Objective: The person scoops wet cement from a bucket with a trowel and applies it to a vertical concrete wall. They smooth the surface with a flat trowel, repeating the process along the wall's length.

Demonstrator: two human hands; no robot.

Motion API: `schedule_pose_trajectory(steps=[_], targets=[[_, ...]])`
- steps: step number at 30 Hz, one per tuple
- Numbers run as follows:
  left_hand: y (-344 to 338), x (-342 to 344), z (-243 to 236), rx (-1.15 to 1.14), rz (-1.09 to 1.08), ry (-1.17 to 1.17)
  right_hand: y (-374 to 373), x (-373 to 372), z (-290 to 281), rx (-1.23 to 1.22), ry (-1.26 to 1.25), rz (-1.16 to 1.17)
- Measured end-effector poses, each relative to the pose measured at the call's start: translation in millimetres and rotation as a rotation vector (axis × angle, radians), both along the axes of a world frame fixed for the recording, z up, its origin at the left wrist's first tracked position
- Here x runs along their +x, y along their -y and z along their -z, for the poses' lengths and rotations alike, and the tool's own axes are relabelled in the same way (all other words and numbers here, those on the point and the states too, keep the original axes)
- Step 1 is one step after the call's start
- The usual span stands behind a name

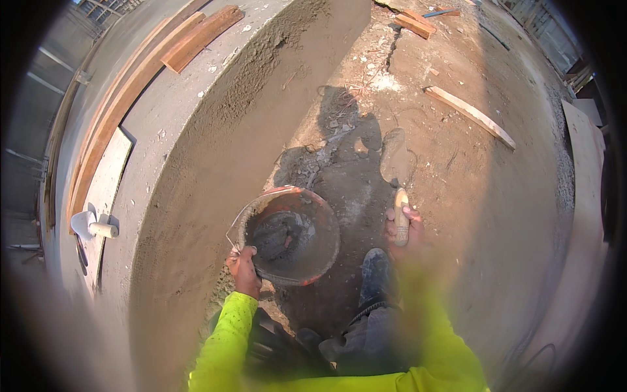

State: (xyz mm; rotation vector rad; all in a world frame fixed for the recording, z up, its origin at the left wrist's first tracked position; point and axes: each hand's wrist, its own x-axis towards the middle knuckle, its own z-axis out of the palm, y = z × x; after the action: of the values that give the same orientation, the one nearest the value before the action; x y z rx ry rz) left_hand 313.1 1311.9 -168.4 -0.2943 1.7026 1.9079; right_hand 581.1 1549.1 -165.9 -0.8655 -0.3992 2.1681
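My left hand (243, 266) is closed on the near-left rim of a round, mortar-caked orange bucket (326, 219), by its wire handle, with wet grey mortar (281, 232) inside. My right hand (403, 228) grips a trowel by its pale wooden handle (401, 202); the muddy blade (395, 157) points away from me and blends with the ground behind it. To the bucket's left runs a low concrete ledge with a freshly plastered, partly rough face (189, 189). On its top lies a second tool with a pale handle (102, 228) and white blade.
Timber planks (196, 42) and a pale board (104, 170) lie along the ledge top. Short wood pieces (415, 26) and a batten (470, 114) lie on the dirt ground (457, 196), among rubble and shadows. A long sheet (581, 170) is at the right edge.
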Motion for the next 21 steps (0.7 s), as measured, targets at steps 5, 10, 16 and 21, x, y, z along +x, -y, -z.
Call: schedule_pose_trajectory(steps=[5, 10, 16, 21], targets=[[0, 12, -9, -0.04, 0.134, 0.073, -4, -5, -16, 0.02, -0.134, 0.026], [6, 27, -1, -0.106, 0.172, 0.089, -41, -13, -28, 0.24, 0.046, 0.275], [3, 44, 12, -0.16, 0.155, 0.134, -113, -87, -5, 0.661, 0.644, 0.73], [-17, 28, 19, -0.129, 0.085, 0.068, -94, -170, -15, 0.994, 0.488, -0.243]])
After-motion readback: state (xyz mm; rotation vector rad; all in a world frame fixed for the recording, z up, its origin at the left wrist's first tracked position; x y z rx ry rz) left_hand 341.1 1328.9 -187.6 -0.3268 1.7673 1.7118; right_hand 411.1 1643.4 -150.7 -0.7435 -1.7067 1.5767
